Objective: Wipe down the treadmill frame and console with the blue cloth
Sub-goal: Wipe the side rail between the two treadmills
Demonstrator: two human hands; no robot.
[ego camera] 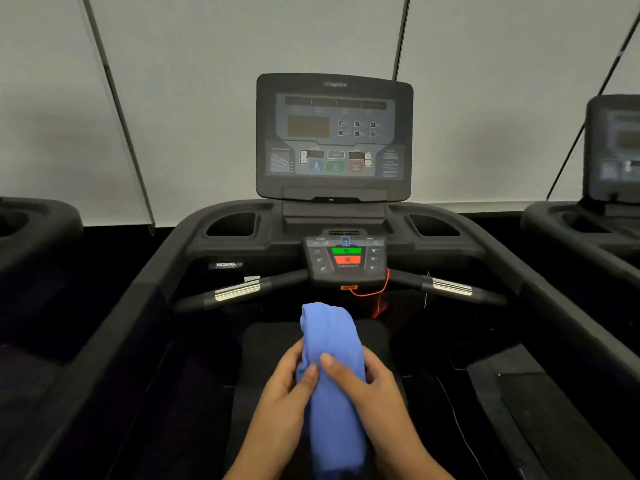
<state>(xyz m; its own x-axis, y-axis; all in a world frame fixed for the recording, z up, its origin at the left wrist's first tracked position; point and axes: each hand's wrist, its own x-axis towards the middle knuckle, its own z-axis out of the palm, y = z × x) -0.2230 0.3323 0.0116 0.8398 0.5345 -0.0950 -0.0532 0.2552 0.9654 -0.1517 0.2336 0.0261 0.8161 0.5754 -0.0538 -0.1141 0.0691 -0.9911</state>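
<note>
Two hands [284, 386] [375, 386] grip blue cloth [330, 337]; fingertips hidden behind.

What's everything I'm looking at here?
Display console: one, dark grey, upright, centre.
Control panel: one, black with green and red buttons, below it.
Cup holders: two, black, flanking the console base.
Handlebar grips: two, silver, either side of the panel.
Safety cord: one, red, hanging from the panel.
Neighbouring treadmills: two, black, at both edges.
Blue cloth: one, bunched, held in front.
Left hand: one, grips the cloth.
Right hand: one, grips the cloth.
</note>
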